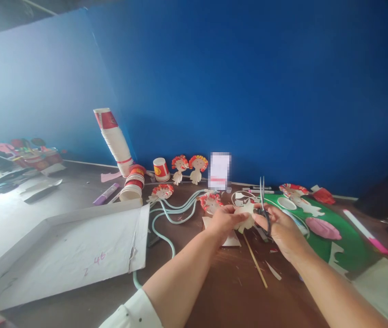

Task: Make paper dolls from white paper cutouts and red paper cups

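My left hand (224, 222) pinches a pale paper cutout (245, 217) with an uneven, frilled edge. Black-handled scissors (262, 196) are in my right hand (281, 229), blades pointing up and away; the right thumb tip also touches the cutout. Below the cutout a thin wooden stick (256, 262) lies on the brown table. A red-and-white frilled paper-cup piece (210, 203) rests just beyond my left hand. To the right of my right hand, a pink paper oval (323, 228) lies on a green round mat (349, 246).
A white cardboard box lid (77, 259) covers the left front. Stacked paper cups (116, 146) lean against the blue partition (248, 82). Two paper figures (198, 168) stand near a single cup (161, 170). Pale blue cables (176, 212) cross the table. A pink-and-white marker (366, 231) lies far right.
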{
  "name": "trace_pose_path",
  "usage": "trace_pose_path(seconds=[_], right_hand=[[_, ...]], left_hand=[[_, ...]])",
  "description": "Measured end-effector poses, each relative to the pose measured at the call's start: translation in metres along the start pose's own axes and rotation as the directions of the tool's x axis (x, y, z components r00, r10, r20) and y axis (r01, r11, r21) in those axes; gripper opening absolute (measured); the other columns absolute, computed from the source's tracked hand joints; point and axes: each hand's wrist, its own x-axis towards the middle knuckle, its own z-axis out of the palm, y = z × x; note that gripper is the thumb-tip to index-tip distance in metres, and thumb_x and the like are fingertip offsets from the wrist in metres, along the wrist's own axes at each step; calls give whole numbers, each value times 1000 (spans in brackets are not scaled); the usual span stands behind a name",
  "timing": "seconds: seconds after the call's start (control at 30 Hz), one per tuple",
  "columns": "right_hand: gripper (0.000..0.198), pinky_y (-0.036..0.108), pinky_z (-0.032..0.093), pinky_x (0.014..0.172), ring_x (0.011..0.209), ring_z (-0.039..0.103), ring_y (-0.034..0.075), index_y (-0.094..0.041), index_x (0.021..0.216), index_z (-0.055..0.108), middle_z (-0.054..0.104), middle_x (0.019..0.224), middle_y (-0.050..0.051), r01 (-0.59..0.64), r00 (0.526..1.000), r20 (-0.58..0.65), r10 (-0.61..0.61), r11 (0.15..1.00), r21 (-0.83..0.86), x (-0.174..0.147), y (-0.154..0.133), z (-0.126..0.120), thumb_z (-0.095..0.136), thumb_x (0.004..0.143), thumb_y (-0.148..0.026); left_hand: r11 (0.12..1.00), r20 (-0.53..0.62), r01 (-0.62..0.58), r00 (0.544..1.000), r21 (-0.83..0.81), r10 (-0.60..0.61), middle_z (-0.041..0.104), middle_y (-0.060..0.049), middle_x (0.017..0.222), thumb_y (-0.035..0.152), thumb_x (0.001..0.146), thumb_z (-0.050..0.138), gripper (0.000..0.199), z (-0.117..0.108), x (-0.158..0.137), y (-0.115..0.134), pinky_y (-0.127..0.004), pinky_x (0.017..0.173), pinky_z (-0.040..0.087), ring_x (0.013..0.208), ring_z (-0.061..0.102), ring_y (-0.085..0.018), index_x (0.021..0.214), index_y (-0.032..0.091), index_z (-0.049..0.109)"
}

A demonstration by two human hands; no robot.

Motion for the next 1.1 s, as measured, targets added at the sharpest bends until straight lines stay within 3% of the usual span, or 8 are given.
trace_pose_path(seconds=[0.13, 0.37, 0.73, 1.1], right_hand=[[45, 30, 48, 68, 80, 65, 22, -24, 105, 66, 72, 87, 2, 23, 999, 27, -24, 999, 46, 1, 4, 1, 80, 65, -37], [37, 31, 46, 66, 73, 62, 20, -23, 97, 71, 70, 81, 1, 34, 996, 89, -29, 998, -50, -4, 2, 3, 77, 67, -44], [29, 27, 32, 48, 57, 48, 16, -25, 80, 71, 62, 67, -1, 31, 984, 179, 4, 981, -191, -8, 1, 3, 73, 71, -52], [28, 31, 40, 59, 65, 52, 20, -26, 64, 66, 60, 65, 0, 131, 967, 248, -62, 953, -274, -10, -6, 3, 69, 75, -51]], left_hand=[[1000, -22, -1, 1000, -9, 1, 63, -4, 66, 44, 44, 90, 51, -2, 1, 0, -27, 60, 41, 58, 56, -13, 72, 13, 62], [996, -54, -50, 997, -80, 46, 59, -1, 62, 44, 45, 89, 50, -2, 0, 7, -25, 56, 36, 54, 53, -11, 72, 14, 59], [988, -65, -84, 995, -128, 77, 61, -2, 68, 41, 47, 89, 50, -3, -1, 12, -25, 59, 35, 59, 53, -11, 75, 14, 57], [984, -91, -137, 988, -117, 127, 59, -1, 65, 40, 49, 87, 45, -2, 0, 12, -26, 60, 36, 58, 51, -11, 72, 14, 59]])
